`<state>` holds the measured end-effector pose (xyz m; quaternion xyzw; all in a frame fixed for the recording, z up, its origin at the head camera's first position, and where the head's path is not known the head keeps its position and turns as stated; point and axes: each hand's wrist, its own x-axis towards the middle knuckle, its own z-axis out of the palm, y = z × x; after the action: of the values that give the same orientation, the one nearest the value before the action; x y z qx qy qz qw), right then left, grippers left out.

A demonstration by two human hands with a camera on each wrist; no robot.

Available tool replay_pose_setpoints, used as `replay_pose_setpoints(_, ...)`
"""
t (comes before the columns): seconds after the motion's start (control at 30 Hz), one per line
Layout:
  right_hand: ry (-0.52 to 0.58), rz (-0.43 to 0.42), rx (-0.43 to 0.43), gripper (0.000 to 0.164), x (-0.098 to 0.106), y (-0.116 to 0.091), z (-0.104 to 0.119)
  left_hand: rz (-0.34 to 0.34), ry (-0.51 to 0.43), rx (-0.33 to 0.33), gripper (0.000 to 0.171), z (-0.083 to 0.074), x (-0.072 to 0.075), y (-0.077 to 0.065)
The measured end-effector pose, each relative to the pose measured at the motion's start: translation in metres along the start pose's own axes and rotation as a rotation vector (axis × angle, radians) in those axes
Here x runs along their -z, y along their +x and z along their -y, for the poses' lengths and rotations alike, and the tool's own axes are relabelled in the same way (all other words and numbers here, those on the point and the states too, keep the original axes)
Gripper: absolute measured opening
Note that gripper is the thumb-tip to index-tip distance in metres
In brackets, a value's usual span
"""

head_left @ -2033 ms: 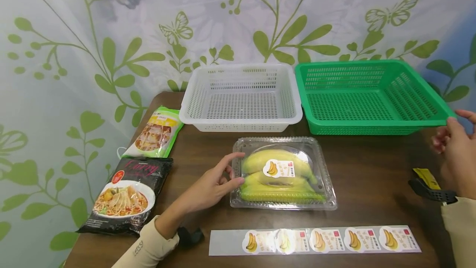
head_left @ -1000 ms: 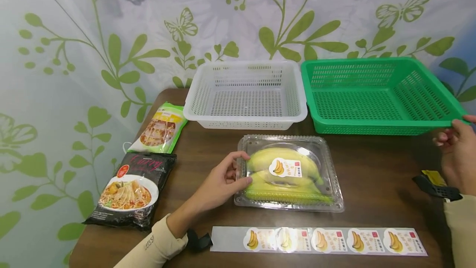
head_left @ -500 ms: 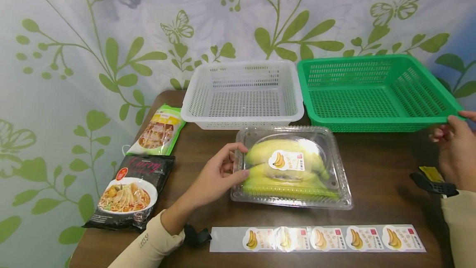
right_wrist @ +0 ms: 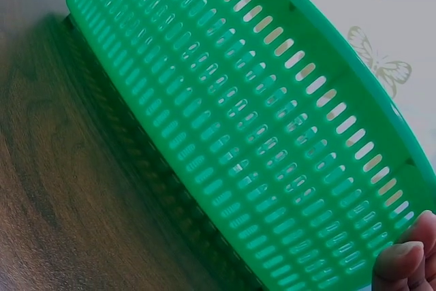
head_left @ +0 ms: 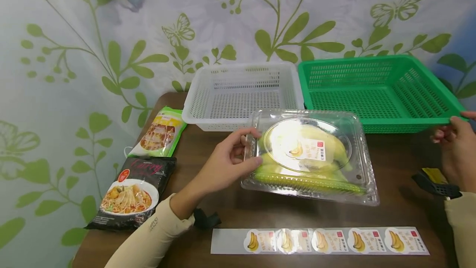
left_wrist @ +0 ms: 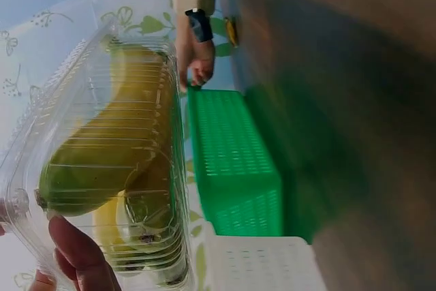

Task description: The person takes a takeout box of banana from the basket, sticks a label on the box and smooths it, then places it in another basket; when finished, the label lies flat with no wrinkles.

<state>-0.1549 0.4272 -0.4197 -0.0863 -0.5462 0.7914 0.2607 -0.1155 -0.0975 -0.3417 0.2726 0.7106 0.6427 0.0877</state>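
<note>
My left hand [head_left: 223, 162] grips the left edge of a clear plastic clamshell box [head_left: 363, 156], thumb on top. The box is raised off the table and slightly tilted, its back edge in front of the white basket. Inside lie bananas [left_wrist: 116, 138], and a banana label [head_left: 314, 149] is on the lid. At the far right, my right hand [head_left: 461, 148] pinches the front right corner of a green plastic basket [head_left: 409, 126]. In the right wrist view, fingertips [right_wrist: 398, 260] touch the basket's rim; the rest of that hand is out of frame.
A white basket [head_left: 219, 124] stands left of the green one. At the table's left lie a green-edged food packet [head_left: 158, 133] and a black noodle packet [head_left: 130, 193]. A strip of banana stickers [head_left: 320, 241] lies along the front. A patterned cloth hangs behind.
My left hand has lifted the banana box off the table and moved it right and back, toward the baskets. My right hand stays at the green basket's corner.
</note>
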Motion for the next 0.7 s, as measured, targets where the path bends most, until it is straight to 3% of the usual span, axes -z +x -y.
replay_pose_setpoints(0.1, -0.017, -0.001, -0.005, 0.025, 0.001, 0.0, -0.001, 0.006, -0.016, -0.031, 0.044, -0.005, -0.001, 0.015)
replay_pose_setpoints(0.43, 0.018, 0.019, -0.011, 0.023, 0.005, 0.002, 0.005, -0.027, -0.029, -0.03, 0.039, -0.013, -0.011, 0.075)
replay_pose_setpoints(0.7, 0.09, -0.047, -0.071, 0.031, 0.003, 0.001, 0.012, -0.02, 0.022, -0.036, 0.037, -0.012, -0.023, 0.1)
